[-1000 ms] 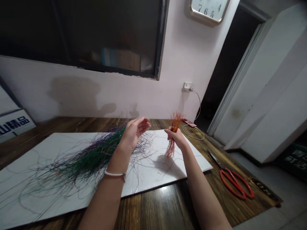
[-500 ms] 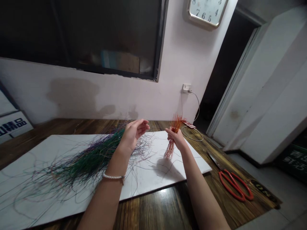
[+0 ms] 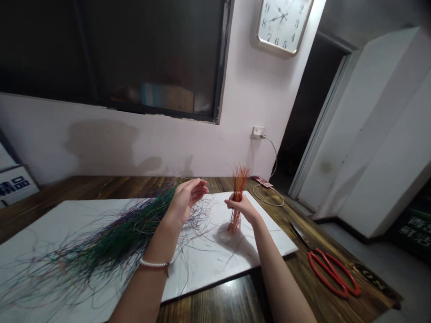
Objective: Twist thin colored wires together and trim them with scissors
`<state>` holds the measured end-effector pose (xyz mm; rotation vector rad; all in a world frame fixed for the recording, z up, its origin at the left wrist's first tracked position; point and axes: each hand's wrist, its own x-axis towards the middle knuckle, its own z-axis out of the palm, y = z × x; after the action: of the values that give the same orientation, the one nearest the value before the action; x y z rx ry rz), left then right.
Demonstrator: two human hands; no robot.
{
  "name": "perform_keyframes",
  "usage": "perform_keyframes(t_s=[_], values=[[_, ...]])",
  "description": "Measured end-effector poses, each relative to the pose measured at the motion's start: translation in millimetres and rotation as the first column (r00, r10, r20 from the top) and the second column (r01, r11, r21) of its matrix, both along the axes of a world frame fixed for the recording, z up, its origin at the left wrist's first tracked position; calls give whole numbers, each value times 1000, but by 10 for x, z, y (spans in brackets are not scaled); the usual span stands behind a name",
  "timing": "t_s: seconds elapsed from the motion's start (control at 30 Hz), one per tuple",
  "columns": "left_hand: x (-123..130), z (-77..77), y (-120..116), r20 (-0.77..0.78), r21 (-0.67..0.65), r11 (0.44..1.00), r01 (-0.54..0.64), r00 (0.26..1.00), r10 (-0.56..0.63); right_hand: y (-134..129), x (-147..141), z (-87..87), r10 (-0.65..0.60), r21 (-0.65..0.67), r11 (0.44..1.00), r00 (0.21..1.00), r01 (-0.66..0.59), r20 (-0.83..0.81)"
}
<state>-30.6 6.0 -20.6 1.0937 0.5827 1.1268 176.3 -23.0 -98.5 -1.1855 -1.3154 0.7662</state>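
My right hand is closed round a short bundle of orange-red wires, held roughly upright above the right part of a white board. Its frayed ends stick out above and below my fingers. My left hand, with a bead bracelet on the wrist, hovers by the right end of a large tangle of green, purple and dark wires. Its fingers are curled but apart, and nothing shows between them. The tangle lies slantwise across the board.
Red-handled scissors lie on the wooden table right of the board. Behind them are a red-and-white item and a white cable running to a wall socket. White boxes stand far left.
The view has tilted up slightly, showing more of the clock. My right hand has turned the orange-red bundle more upright. My left hand keeps nearly the same pose.
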Motion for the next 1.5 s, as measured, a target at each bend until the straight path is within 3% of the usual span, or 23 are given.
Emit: perform_keyframes(t_s=[0.23,0.43,0.6,0.83,0.93,1.13,1.3,1.5], values=[[-4,-7,1,-11,-7,1000,1,1000,-1,-17,185,-64,116,-124,986,992,-109,54],[14,-28,16,-22,2,1000,2,1000,-1,-30,215,-102,186,-213,957,980,-196,-67],[26,-37,31,-32,8,1000,-6,999,6,-37,199,-36,104,-187,975,989,-123,-106],[22,-17,15,-29,-2,1000,-4,1000,4,-237,454,152,-89,-173,980,994,99,64],[19,-19,13,-25,5,1000,-5,1000,5,-326,607,93,-231,-207,944,962,258,145],[6,-22,18,-45,5,1000,-12,999,13,-405,898,-202,-444,-291,801,845,523,298],[20,-45,22,-52,9,1000,-22,998,22,-387,1071,-388,-470,-377,704,793,602,388],[48,-58,4,-99,20,999,-35,994,37,-284,1090,-546,-446,-441,646,777,622,444]])
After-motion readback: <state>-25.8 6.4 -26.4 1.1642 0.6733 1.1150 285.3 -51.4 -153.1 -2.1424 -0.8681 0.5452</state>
